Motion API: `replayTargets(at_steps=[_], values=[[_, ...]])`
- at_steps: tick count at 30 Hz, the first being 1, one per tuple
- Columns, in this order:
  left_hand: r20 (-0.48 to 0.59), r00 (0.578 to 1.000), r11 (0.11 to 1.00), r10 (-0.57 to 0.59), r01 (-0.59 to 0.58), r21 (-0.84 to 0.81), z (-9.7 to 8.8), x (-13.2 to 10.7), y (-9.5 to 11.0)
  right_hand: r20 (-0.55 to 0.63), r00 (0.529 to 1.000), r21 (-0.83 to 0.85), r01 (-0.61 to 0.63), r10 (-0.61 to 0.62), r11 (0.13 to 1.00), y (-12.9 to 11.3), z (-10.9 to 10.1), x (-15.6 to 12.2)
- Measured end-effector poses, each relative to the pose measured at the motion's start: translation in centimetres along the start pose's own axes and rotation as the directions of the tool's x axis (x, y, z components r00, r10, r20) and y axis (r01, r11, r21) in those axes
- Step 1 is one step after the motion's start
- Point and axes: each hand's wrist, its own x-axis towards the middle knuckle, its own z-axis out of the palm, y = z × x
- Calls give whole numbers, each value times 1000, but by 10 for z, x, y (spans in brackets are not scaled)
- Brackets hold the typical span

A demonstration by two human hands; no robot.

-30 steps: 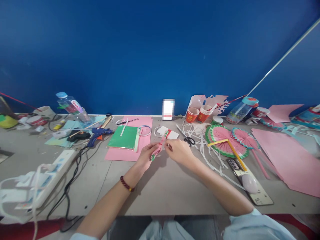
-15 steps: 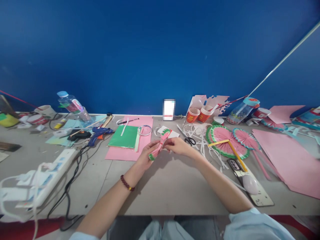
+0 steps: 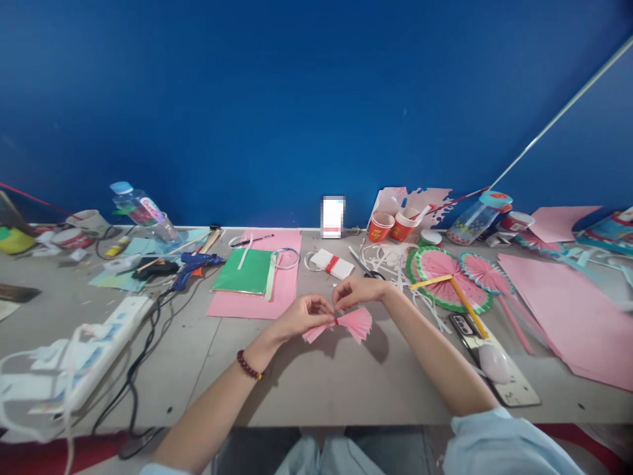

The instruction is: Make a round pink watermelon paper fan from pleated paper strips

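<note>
Both hands pinch the pleated pink fan (image 3: 346, 323) at its red-tied centre, just above the table (image 3: 321, 382): left hand (image 3: 301, 315) & right hand (image 3: 357, 291) fingers closed on it, apparently mid-spreading; the pleats next need even fanning.

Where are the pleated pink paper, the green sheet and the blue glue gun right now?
pleated pink paper (image 3: 355, 323): head view, on its right fanned half.
green sheet (image 3: 244, 272): head view, on its flat middle.
blue glue gun (image 3: 195, 264): head view, on its body.
</note>
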Motion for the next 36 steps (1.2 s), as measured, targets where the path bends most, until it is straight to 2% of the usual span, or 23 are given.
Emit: replayTargets(at_steps=[3, 6, 8, 11, 14, 16, 21, 23, 26, 36], values=[[-19, 1000, 994, 11, -9, 107, 1, 3, -4, -29, 999, -150, -43, 39, 988, -6, 4, -1], [-94, 996, 984, 11, 6, 177, -1, 6, -9, -195, 980, -345, -113, 46, 932, -17, 16, -3], [-155, 988, 978, 19, 14, 210, -3, 8, -12, -328, 945, -457, -162, 4, 875, -26, 27, -5], [-207, 978, 985, 25, 12, 173, -6, 11, -19, -450, 893, -547, -270, -6, 792, -37, 44, -6], [-224, 974, 997, 30, -12, 79, -7, 13, -22, -590, 800, -656, -397, -108, 642, -45, 58, -7], [-252, 967, 999, 42, -44, 1, -7, 13, -21, -617, 768, -708, -447, -172, 547, -48, 66, -6], [-373, 925, 980, 69, -133, -149, -5, 11, -12, -587, 734, -804, -481, -341, 349, -52, 80, -6], [-404, 913, 972, 62, -147, -184, -6, 11, -11, -604, 715, -794, -505, -353, 337, -53, 85, -6], [-439, 898, 953, 41, -167, -252, -9, 13, -13, -665, 687, -740, -553, -293, 383, -52, 90, -4], [-426, 904, 839, -46, -197, -508, -10, 11, -8, -712, 642, -691, -566, -285, 449, -44, 85, 1]])
